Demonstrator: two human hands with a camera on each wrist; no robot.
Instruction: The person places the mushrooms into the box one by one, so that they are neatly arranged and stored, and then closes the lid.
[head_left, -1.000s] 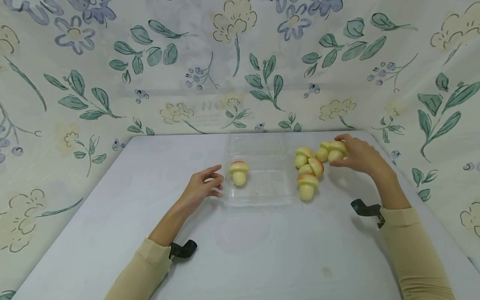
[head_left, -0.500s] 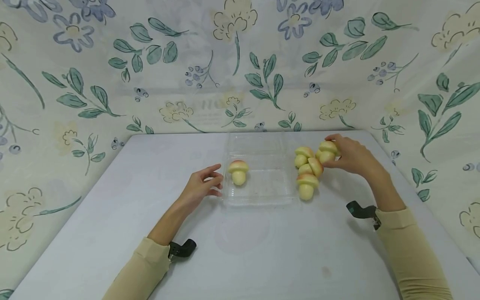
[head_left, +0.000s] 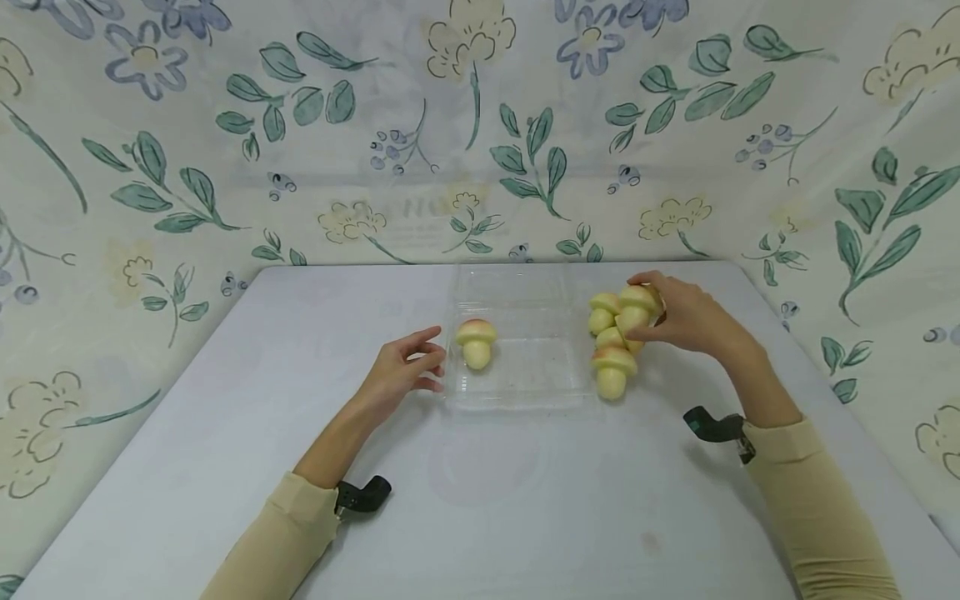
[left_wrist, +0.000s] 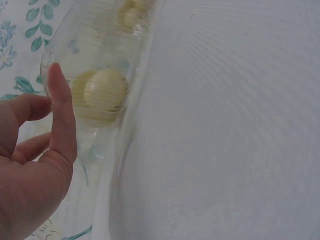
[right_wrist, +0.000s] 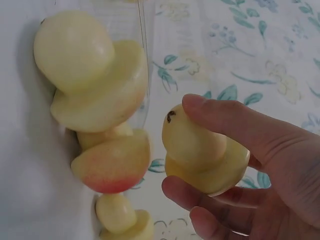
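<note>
In the head view my right hand (head_left: 686,317) grips a yellow mushroom-shaped piece (head_left: 637,302). In the right wrist view, the thumb lies on this piece's (right_wrist: 192,137) rounded stem and the fingers are curled under its cap. The held piece overlaps a group of similar pieces (head_left: 613,372) on the table, some with reddish caps. To the left is a clear plastic box (head_left: 528,371) holding one mushroom-shaped piece (head_left: 476,343). My left hand (head_left: 401,371) is at the box's left side, its fingers touching the wall in the left wrist view.
The box's clear lid (head_left: 512,287) lies opened behind it. All stand on a white table (head_left: 480,483), with a floral cloth (head_left: 480,167) hanging at its back. A black camera is strapped to each wrist.
My right hand has moved left with the mushroom-shaped piece, from the back right to over the group. A piece seen beside it earlier is now hidden. My left hand has stayed by the box.
</note>
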